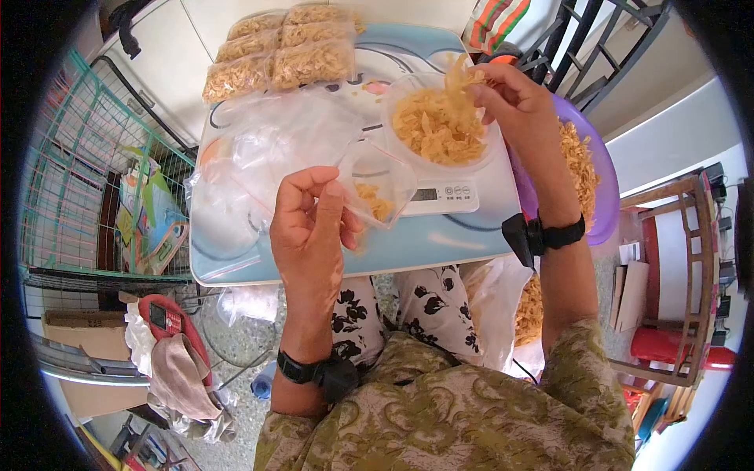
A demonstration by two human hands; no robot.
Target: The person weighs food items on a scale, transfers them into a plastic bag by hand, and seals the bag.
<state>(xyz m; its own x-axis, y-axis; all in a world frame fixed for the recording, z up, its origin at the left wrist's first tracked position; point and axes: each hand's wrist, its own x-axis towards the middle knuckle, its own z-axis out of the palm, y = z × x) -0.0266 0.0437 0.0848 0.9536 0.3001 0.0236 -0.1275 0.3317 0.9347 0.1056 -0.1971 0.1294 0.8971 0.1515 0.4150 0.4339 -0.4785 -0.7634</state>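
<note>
Two hands [314,220] work over one tabletop [455,238], with six filled bags [314,63] visible at 11 o'clock and an uncountable heap of clear bags [267,141] at 10. One opened bag [398,182] is at center; one bowl [392,133] at 1 o'clock sits on one scale [462,204]. One purple basin [609,184] is at 2, one phone [163,317] at 8. The yellow pieces [436,125] are too numerous to count.
</note>
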